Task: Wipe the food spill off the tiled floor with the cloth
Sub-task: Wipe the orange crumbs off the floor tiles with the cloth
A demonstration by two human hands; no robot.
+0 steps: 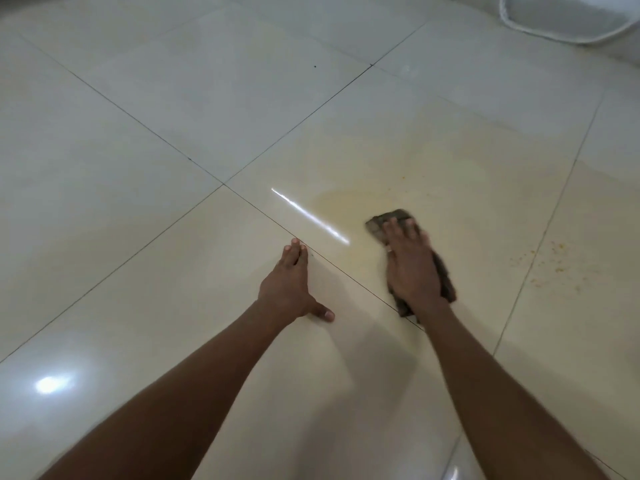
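Observation:
A dark brown cloth (379, 225) lies flat on the cream tiled floor (173, 133), right of centre. My right hand (410, 263) presses down on top of it, palm flat and fingers spread. A yellowish wet smear (346, 202) spreads on the tile just beyond and left of the cloth. Small orange food crumbs (550, 259) lie scattered on the floor to the right of the cloth. My left hand (291, 287) rests flat on the floor to the left of the cloth, fingers together, thumb out, holding nothing.
A white rounded object (568, 19) stands at the far right corner. Dark grout lines cross the glossy tiles, with light glare (308, 214) near the smear and at the lower left (52, 384).

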